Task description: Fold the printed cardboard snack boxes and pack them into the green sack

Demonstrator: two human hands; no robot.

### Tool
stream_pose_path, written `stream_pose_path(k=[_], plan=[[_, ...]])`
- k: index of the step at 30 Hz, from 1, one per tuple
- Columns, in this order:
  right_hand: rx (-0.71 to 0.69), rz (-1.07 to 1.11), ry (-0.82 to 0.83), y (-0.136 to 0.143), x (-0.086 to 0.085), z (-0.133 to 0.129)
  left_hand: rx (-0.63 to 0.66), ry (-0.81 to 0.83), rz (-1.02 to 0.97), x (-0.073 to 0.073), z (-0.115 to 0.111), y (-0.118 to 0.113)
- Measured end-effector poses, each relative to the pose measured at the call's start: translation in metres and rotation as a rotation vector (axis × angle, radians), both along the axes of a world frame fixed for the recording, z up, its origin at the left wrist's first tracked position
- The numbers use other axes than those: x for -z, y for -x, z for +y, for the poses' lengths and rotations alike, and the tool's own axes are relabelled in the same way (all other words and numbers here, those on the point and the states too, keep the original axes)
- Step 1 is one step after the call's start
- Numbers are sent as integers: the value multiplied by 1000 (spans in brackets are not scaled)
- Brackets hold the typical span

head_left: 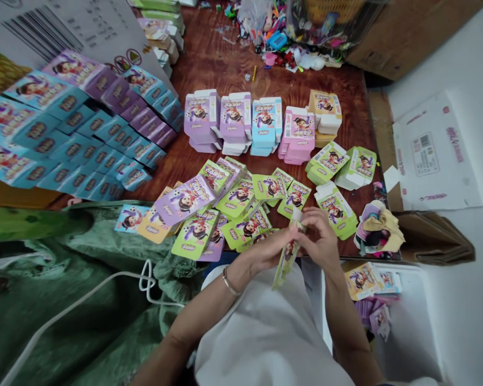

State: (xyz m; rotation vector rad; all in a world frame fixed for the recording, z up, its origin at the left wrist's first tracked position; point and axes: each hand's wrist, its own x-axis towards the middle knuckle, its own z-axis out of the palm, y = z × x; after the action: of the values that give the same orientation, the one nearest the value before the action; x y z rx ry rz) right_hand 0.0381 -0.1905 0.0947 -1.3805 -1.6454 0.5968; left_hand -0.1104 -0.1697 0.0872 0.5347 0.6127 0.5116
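Observation:
Near the table's front edge, a green box [286, 261] is seen almost edge-on, close to my body. My left hand [274, 246] is closed round its side, the fingers partly hidden behind it. At its upper end, my right hand [319, 236] pinches the pale flap [297, 215] between thumb and fingers. Just beyond my hands lie loose flat green boxes [249, 225] and a purple one [185, 201] on top of an orange one [155, 225]. Another green stack [336, 209] sits right beside my right hand.
Purple, blue, pink [298, 134] and orange stacks stand in a row on the wooden table [213, 59]. Many blue and purple boxes [80, 123] are piled at left. Small toys [277, 40] lie at the back. A white bin [410, 321] with packets is at lower right.

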Motion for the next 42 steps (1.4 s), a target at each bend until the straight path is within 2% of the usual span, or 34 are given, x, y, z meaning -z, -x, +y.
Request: stream_pose_path(k=[2, 4, 6, 7, 10, 12, 15, 18, 21, 24, 28, 30, 32, 34, 36, 38, 40, 42], plan=[[-129, 151, 121, -12, -6, 1, 130, -1, -50, -6, 3, 5], [-212, 254, 223, -22, -9, 0, 231, -69, -60, -13, 7, 7], [-136, 333, 231, -27, -7, -3, 232, -170, 19, -18, 12, 7], [-42, 366, 196, -26, -4, -3, 176, -221, 81, -19, 14, 5], [274, 400, 109, -13, 6, -7, -109, -353, 283, -12, 18, -2], [347, 317, 155, 2, 12, -10, -262, -469, 436, -5, 17, -6], [411, 128, 102, 23, 16, -16, -364, -703, 630, 2, 12, -7], [494, 112, 1, 35, 15, -16, -324, -831, 637, 1, 6, -4], [504, 214, 77, 39, 12, -10, -246, -811, 596, -4, 6, -1], [502, 326, 136, 38, 9, -6, -212, -780, 637, -6, 10, 1], [407, 324, 190, 26, 7, -4, -181, -810, 717, -5, 14, 3], [397, 217, 152, 18, 5, -3, -184, -961, 717, -7, 14, 4], [529, 134, 47, 13, 3, 0, -143, -1226, 741, -10, 12, 5], [706, 138, -35, 12, 1, 2, -60, -1472, 828, -12, 9, 3], [794, 190, -51, 15, 0, 2, -20, -1561, 971, -12, 6, 0], [775, 207, -28, 22, 0, 1, -58, -1532, 1111, -9, 4, -3], [697, 259, -9, 28, 2, 1, -109, -1508, 1203, -6, 5, -3], [591, 424, 34, 33, 5, 2, -129, -1519, 1266, -4, 7, -2]])
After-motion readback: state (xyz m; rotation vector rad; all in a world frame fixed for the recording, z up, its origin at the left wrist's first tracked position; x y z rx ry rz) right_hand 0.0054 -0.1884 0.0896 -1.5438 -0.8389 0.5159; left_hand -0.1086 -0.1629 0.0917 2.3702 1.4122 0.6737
